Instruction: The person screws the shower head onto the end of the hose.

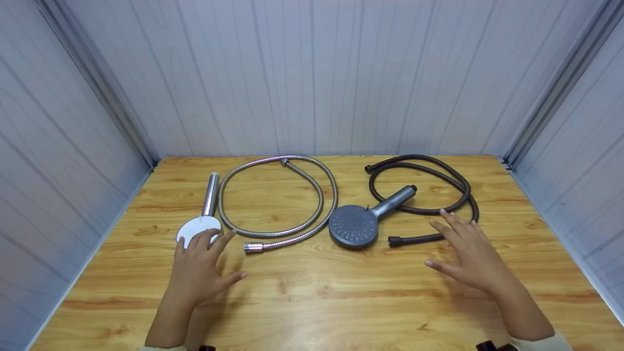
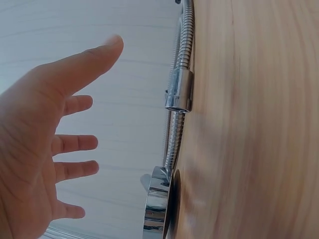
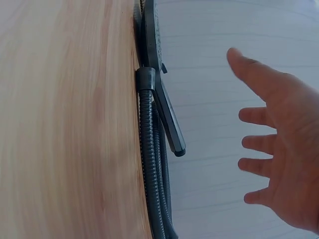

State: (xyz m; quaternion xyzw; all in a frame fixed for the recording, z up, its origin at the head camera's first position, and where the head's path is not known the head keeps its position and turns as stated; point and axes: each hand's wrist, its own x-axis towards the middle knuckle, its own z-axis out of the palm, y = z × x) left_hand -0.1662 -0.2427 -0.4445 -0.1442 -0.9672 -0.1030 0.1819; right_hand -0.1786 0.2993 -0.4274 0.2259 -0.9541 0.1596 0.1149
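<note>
My left hand (image 1: 197,270) hovers with spread fingers just before a chrome shower head (image 1: 195,228), overlapping its white face in the head view. That shower head's handle points toward the back wall. Beside it a silver metal shower hose (image 1: 273,235) lies in a loop, its chrome end nut (image 2: 179,89) turned toward me. On the right, my right hand (image 1: 470,256) is held above the table with fingers apart, holding nothing. Close to its fingertips lies a coiled black shower hose (image 1: 460,183). A dark grey shower head (image 1: 353,225) rests face up, its handle against that hose.
Everything lies on a wood-grain table (image 1: 312,307). Pale panelled walls (image 1: 312,78) stand behind it and along both sides. Dark objects (image 1: 495,346) show at the bottom edge near the wrists.
</note>
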